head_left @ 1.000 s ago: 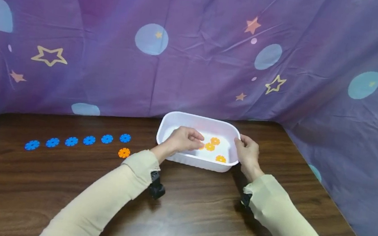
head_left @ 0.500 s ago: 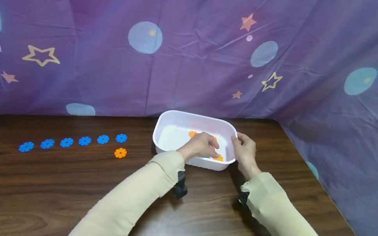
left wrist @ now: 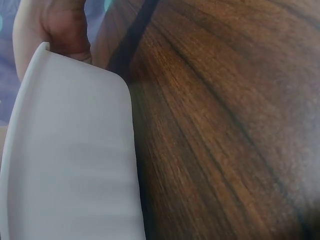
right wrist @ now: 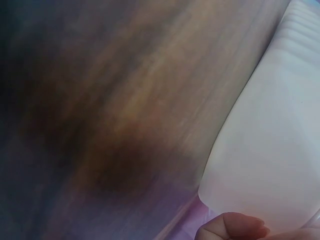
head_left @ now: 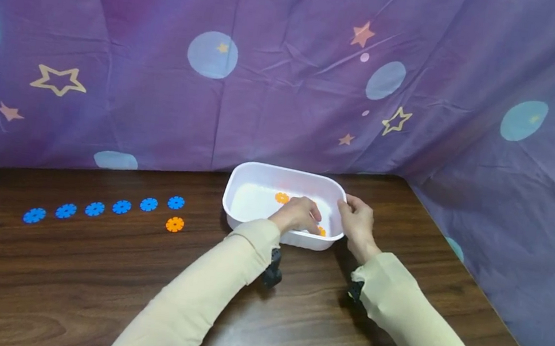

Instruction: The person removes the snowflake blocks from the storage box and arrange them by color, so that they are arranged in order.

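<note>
1. Across the white tub [head_left: 276,180], the left hand [head_left: 298,214] had moved rightward, fingers partly bent; any hold couldn't be told.
2. Right hand [head_left: 358,224] pinched its rim; slackening could have let it skid.
3. Orange discs [head_left: 282,198] lay inside the tub.

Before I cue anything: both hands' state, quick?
Left hand: near orange notched disc; grip cannot be told.
Right hand: holding white plastic tub.

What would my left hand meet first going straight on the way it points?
Your left hand would likely meet the partly hidden orange disc just ahead of it in the white tray, though depth, and whether they already touch, is unclear.
</note>
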The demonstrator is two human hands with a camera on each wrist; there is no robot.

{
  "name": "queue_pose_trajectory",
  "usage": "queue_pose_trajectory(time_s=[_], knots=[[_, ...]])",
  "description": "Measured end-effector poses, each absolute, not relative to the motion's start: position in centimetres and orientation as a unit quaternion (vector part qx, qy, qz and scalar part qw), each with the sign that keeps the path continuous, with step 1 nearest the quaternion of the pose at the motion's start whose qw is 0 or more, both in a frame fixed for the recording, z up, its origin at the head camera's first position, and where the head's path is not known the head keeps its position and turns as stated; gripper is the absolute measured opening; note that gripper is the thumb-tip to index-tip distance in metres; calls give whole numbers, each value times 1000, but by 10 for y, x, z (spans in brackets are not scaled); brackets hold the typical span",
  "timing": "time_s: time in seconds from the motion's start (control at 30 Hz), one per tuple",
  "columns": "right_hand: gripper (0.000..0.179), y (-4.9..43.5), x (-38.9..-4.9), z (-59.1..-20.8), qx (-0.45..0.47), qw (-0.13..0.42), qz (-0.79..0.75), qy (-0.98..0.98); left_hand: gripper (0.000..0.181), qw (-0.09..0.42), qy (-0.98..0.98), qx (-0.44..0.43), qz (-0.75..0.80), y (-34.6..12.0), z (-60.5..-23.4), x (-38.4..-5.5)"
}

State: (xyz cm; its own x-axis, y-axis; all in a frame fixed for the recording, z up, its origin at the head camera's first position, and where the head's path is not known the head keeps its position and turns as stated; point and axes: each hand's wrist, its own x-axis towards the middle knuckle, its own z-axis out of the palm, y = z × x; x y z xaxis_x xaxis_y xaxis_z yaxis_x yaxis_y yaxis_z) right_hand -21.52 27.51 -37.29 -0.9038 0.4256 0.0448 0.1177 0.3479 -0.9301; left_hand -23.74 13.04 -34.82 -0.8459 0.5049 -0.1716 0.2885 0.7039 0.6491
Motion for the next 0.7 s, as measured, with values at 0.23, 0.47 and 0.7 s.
queue_pose_trajectory(time_s=[0.23, 0.47, 0.7], knots=[[37, 276, -215, -375, -172, 143, 539, -812, 28, 158, 923, 233, 263, 134, -350, -237], [38, 275, -215, -374, -170, 140, 539, -813, 27, 152, 928, 232, 250, 136, -352, -237], [38, 275, -215, -373, -171, 139, 539, -813, 24, 135, 930, 244, 239, 137, -354, -239]])
